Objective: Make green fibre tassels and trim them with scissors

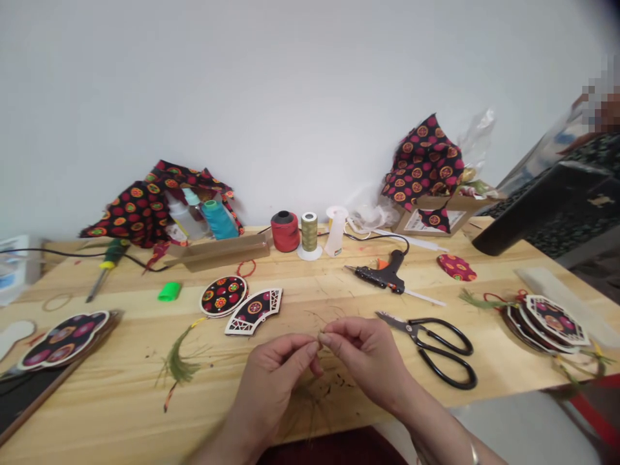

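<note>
My left hand (pixel 278 378) and my right hand (pixel 363 358) meet over the table's front edge, fingertips pinched together on thin olive-green thread (pixel 312 413). Loose strands of it hang below and stick up above the fingers; the pinched part is mostly hidden. Beside my right hand lie black-handled scissors (pixel 426 349), blades pointing away to the left. A fan-shaped pendant (pixel 255 311) and a round one (pixel 223 296), both with patterned fabric, lie just beyond my left hand. Further left rests an olive-green tassel (pixel 181 358).
Behind stand a red thread spool (pixel 285 232), an olive spool (pixel 309 234) and a black glue gun (pixel 382 274). Stacked pendants (pixel 557 323) lie right, and a lobed pendant (pixel 65 339) left. A screwdriver (pixel 109 265) and a green lighter-like piece (pixel 169 291) lie left. Another person (pixel 581 168) is at right.
</note>
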`<state>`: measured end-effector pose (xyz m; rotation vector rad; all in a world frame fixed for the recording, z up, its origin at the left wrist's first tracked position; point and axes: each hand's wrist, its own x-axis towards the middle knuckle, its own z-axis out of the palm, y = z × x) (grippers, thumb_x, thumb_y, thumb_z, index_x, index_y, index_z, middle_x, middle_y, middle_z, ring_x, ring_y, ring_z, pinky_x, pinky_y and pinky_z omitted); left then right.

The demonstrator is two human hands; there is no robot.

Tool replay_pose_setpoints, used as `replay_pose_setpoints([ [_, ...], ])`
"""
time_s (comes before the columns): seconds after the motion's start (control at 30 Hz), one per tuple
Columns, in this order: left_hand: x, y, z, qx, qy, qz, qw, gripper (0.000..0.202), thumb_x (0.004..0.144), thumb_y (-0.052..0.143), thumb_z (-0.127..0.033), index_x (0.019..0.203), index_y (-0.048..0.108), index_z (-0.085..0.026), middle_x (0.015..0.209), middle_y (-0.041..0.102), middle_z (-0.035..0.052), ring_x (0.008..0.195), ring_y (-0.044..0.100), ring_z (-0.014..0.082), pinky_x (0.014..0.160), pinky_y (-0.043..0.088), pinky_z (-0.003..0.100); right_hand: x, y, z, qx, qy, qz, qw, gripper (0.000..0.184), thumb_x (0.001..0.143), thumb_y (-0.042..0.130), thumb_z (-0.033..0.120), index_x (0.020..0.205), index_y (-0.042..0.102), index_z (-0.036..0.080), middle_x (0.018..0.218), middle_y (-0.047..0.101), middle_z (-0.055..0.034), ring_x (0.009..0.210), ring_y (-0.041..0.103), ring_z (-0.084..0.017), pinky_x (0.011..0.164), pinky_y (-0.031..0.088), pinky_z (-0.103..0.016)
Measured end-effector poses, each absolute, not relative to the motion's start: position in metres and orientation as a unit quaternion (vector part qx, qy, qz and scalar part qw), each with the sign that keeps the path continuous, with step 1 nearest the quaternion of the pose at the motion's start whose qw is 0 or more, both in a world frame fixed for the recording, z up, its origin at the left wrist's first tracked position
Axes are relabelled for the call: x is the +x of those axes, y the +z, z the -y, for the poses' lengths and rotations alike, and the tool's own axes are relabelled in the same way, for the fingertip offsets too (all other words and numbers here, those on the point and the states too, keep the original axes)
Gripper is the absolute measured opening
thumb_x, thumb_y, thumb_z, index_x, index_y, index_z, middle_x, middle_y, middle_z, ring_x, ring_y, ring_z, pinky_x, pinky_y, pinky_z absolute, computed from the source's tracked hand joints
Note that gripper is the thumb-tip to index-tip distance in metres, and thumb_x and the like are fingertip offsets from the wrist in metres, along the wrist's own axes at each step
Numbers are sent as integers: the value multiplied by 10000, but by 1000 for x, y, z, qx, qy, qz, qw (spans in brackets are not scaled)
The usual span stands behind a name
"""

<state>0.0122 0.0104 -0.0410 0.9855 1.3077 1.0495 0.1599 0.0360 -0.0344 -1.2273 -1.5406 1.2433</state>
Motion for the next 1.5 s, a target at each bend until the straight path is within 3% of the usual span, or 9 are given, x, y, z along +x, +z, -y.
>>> replay_pose_setpoints([
  [0.3,13,-43,-8,362,474,-517,614,177,729,679,-298,616,710,-164,494,588,-19,432,305,73,435,217,218,160,-32,-38,-477,518,589,396,147,751,612,250,683,715,171,615,655,-4,579,551,-123,550,445,-209],
  [0.5,13,-40,-11,325,505,-503,621,173,718,689,-291,610,700,-156,491,577,-21,428,319,70,431,231,210,160,-35,-35,-498,542,567,369,291,715,650,296,957,665,135,492,378,82,459,333,-73,427,284,-184],
  [0.73,13,-43,-14,325,512,-515,605,166,722,688,-296,619,693,-165,504,580,-26,441,344,76,438,254,205,156,-37,-24,-512,489,578,406,167,770,592,296,699,644,154,612,625,-13,552,530,-116,520,424,-209],
  [0.87,12,-44,-14,336,510,-517,600,214,743,668,-287,565,665,-168,525,576,-24,499,415,97,504,317,212,154,-36,-18,-497,466,609,406,147,796,578,243,712,679,179,648,681,-12,597,598,-127,565,457,-199],
  [1.0,12,-44,-13,344,505,-518,598,211,758,655,-287,579,665,-176,539,580,-19,559,482,127,567,358,229,153,-37,-15,-490,463,620,401,140,809,573,227,732,682,188,691,700,-14,641,624,-134,596,469,-198],
  [1.2,13,-45,-12,361,511,-516,586,217,779,635,-288,594,668,-181,559,599,-16,597,504,140,630,381,242,153,-38,-13,-496,437,637,396,153,814,564,245,722,669,183,620,678,-11,547,591,-123,493,429,-189],
  [1.5,12,-47,-12,370,514,-532,562,195,773,631,-281,601,664,-194,544,598,-34,596,506,138,639,384,238,154,-48,-11,-485,359,695,390,154,832,547,213,717,646,182,581,650,4,495,560,-106,479,388,-190],
])
